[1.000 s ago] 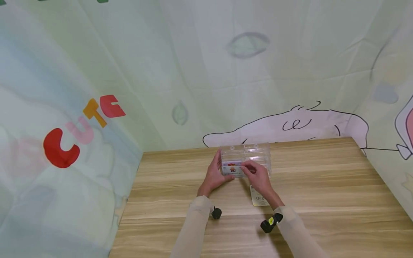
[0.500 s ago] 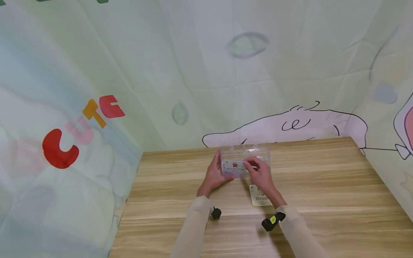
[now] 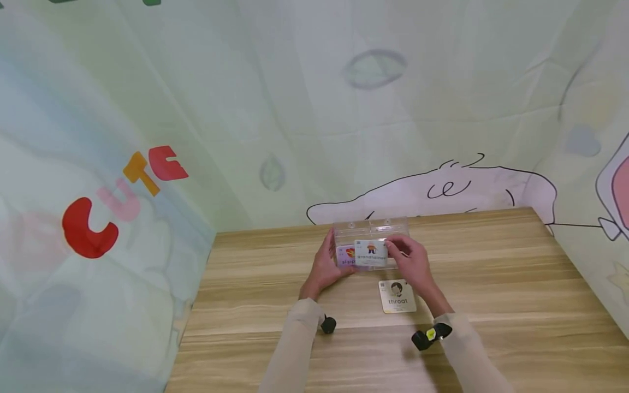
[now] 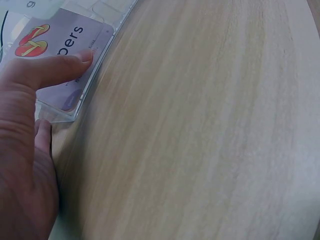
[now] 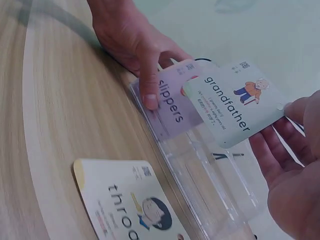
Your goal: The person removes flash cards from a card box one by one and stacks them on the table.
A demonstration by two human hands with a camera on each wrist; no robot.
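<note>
Head view: your right hand (image 3: 411, 262) has drawn the grandfather card (image 3: 371, 252) up and rightward, so it now stands between your hands, in front of the clear rack (image 3: 388, 226). That seems to free it from the left slot and leaves the slippers card (image 3: 345, 259) partly bared beside your left hand (image 3: 327, 266). A second ago, the grandfather card sits low by your left thumb, hiding most of slippers; half a second ago, it is higher but covers it yet. Your left hand keeps its place at the rack's left end. The throat card (image 3: 398, 297), on the table (image 3: 236, 333) just nearer you than your right hand, shows whole now; earlier your right wrist covers part of it.

Left wrist view: your left thumb bends over the front of slippers, gripping the rack; most of the fingers are hidden, and this hold appears to steady it.

Right wrist view: your right thumb and fingers pinch the grandfather card by its holed corner. It overlaps slippers here; you cannot tell whether they touch.
</note>
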